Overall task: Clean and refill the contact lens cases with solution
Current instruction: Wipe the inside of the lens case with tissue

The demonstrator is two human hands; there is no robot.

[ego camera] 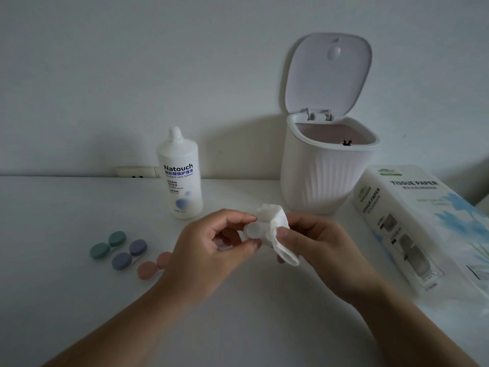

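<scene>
Above the middle of the tabletop (79, 300), the left hand (211, 245) pinches a clear lens case (251, 231) between thumb and curled fingers, while the right hand (317, 247) grips a crumpled tissue (277, 226) and presses it against the case from the right. The case lies directly between the two hands, its visible cup turned toward the tissue, so the wiping fingers need only work leftward into it; how its long axis runs is hard to tell, since the left fingers cover the rest. This looks like the drying step. Toward the left edge, three capped cases wait in a row: green (107, 245), purple (129, 254) and pink (153, 266), the pink one partly behind the left wrist and nearest that hand. The solution bottle (181, 178) stands at the back edge, closer to the left hand, cap on. An open bin (328, 168) and a tissue pack (423, 221) sit toward the right.
</scene>
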